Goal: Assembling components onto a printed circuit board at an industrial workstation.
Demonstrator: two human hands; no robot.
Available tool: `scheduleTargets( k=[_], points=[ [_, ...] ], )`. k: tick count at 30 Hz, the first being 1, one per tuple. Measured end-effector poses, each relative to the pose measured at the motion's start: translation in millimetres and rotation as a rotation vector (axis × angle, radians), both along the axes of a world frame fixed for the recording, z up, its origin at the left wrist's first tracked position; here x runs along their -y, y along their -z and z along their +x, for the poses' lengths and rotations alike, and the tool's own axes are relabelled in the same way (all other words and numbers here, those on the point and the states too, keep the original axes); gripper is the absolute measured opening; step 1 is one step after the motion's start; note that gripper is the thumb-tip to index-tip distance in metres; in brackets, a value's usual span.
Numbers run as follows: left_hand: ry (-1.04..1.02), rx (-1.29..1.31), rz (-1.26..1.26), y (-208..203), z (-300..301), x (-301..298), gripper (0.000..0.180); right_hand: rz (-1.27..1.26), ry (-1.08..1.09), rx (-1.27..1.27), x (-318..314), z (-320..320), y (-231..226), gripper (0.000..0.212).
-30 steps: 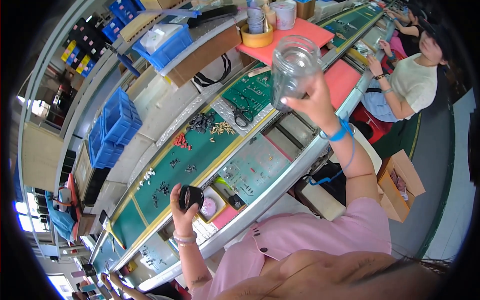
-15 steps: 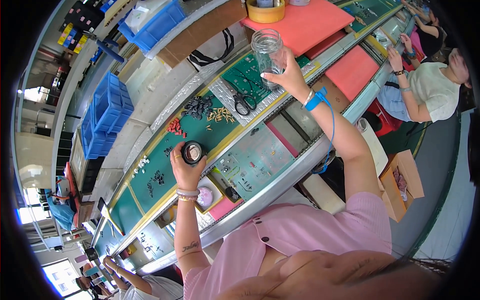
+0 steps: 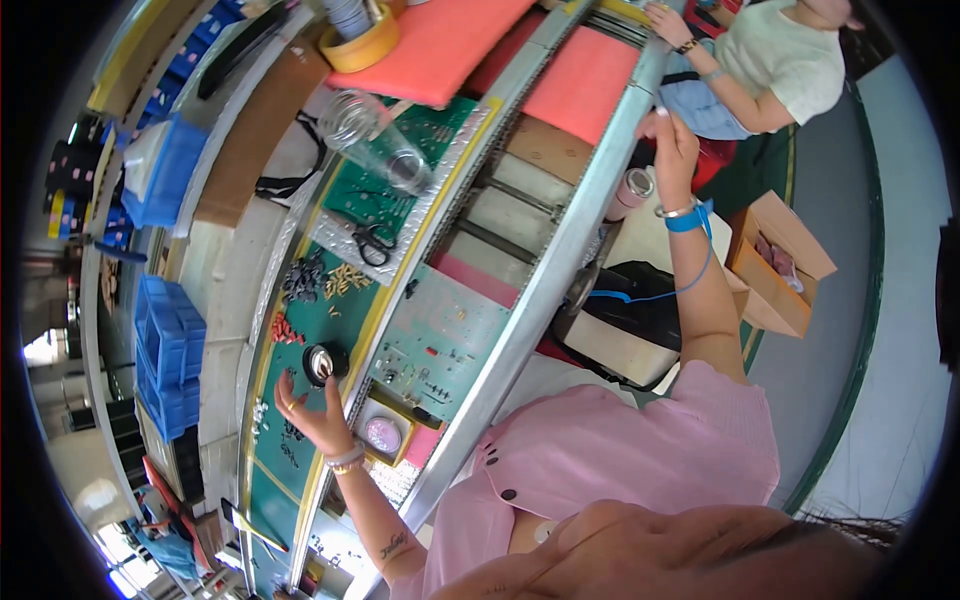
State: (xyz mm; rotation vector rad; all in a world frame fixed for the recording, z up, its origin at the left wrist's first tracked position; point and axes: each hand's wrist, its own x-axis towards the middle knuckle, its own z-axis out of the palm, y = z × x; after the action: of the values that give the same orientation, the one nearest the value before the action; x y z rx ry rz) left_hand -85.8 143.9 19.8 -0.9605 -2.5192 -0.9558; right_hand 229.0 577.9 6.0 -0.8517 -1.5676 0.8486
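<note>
My left hand is open, with thumb and fingers apart, beside a round black lid-like piece with a shiny centre on the green work surface. The thumb tip is at the piece's near edge; whether it touches I cannot tell. My right hand, with a blue wrist strap, is raised past the line's metal edge, fingers stretched out and holding nothing. A clear glass jar stands on a green circuit board. Black-handled scissors lie near it.
Small black parts, brass-coloured pieces and red pieces lie in piles. A populated circuit board is nearer me. A pink-and-white cup and open carton stand right. A co-worker sits far right.
My right hand has let go of the glass jar and swung right, away from the line. My left hand has opened from around the black piece. The whole view has turned.
</note>
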Motion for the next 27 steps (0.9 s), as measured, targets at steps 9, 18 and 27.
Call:
scheduleTargets(
  k=[9,18,27],
  points=[
    [0.232,0.35,-0.558,-1.8,52.1,19.2,0.024,-0.284,-0.013,0.602,-7.2,111.7,234.3,0.037],
    [0.468,0.202,-0.522,1.2,92.1,-41.7,0.023,-0.299,-0.066,0.554,-9.7,70.6,239.6,0.063],
    [0.78,0.091,-0.443,14.4,91.1,-165.2,0.027,-0.029,-0.011,0.23,15.1,84.8,108.4,0.067]
  ],
)
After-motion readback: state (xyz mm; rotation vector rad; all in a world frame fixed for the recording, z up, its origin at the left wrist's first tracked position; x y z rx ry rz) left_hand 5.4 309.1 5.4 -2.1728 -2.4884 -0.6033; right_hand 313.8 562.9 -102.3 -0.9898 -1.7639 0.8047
